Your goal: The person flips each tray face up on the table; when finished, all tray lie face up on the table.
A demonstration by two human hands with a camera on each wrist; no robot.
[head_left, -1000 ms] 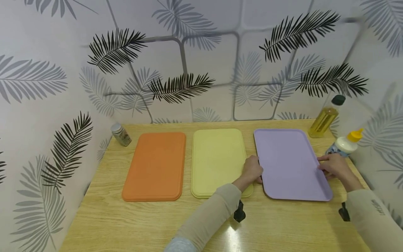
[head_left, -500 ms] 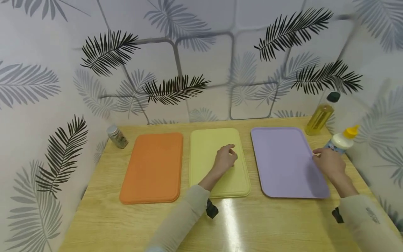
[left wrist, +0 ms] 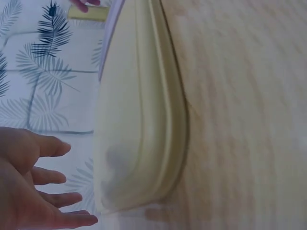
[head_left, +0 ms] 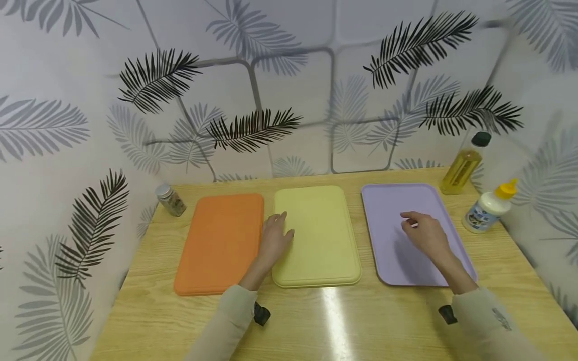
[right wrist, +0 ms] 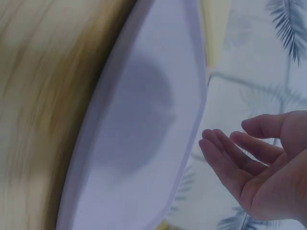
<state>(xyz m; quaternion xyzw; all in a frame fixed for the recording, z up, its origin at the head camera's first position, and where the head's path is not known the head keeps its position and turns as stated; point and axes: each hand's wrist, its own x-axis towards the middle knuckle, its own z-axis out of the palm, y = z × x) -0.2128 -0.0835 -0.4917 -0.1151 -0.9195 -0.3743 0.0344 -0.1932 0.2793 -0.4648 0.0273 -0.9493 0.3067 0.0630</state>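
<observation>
Three trays lie in a row in the head view: an orange tray [head_left: 221, 240], a yellow tray [head_left: 320, 240] and a purple tray [head_left: 393, 200]. My left hand [head_left: 272, 243] hovers over the gap between orange and yellow, at the yellow tray's left edge. Its spread fingers hold nothing in the left wrist view, where the yellow tray [left wrist: 120, 96] lies beside them. Over the purple tray my right hand [head_left: 428, 236] is raised with loosely bent fingers. A shadow falls on the purple tray [right wrist: 163, 62] in the right wrist view, apart from the fingers.
At the right stand a bottle of yellow oil [head_left: 461, 170] with a dark cap and a white glue bottle [head_left: 487, 210] with a yellow nozzle. A small spice jar [head_left: 171, 200] stands back left. The wooden table [head_left: 384, 321] meets a leaf-patterned wall [head_left: 307, 100] behind.
Both hands have let go of the purple tray's sides. My left hand has moved left across the yellow tray; my right hand has lifted and moved left over the purple tray.
</observation>
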